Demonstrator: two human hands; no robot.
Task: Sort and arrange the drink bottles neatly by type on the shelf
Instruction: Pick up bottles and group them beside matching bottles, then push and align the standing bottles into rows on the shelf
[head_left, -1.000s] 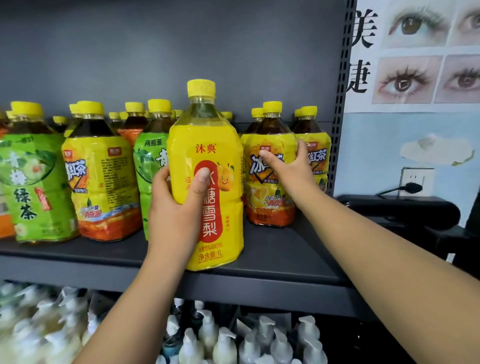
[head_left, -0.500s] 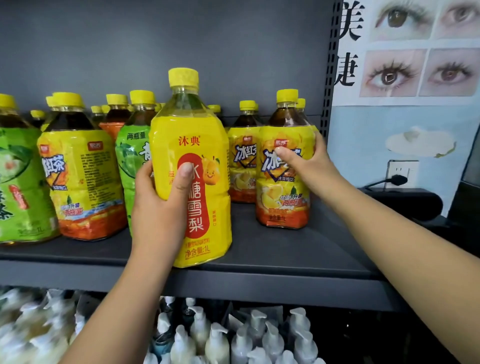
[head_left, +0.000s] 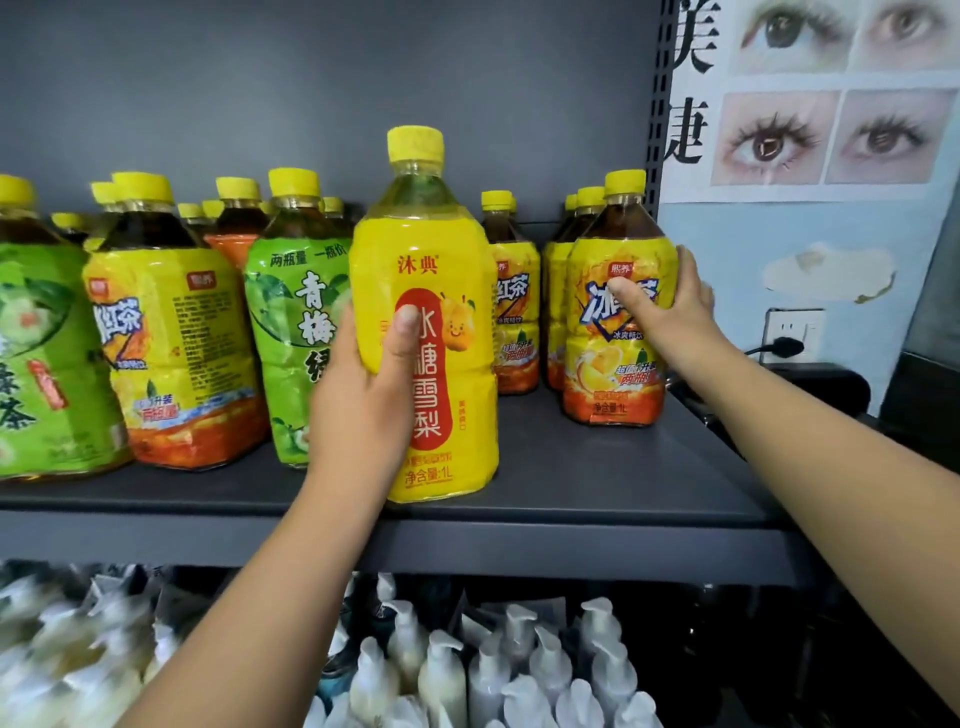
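left hand (head_left: 363, 400) has its fingers wrapped round the yellow pear drink bottle (head_left: 431, 260) at the front of the shelf (head_left: 571, 488), probably since it's the odd one out, while the right hand (head_left: 675, 312) grips an iced black tea bottle (head_left: 608, 374) at the far right, looks like to line it up with its own kind

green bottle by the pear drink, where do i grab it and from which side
Probably the shoulder under its cap, from front and above: the green bottle stands upright, an iced tea bottle close on one side, the pear drink in the left hand on the other, crowding its body.
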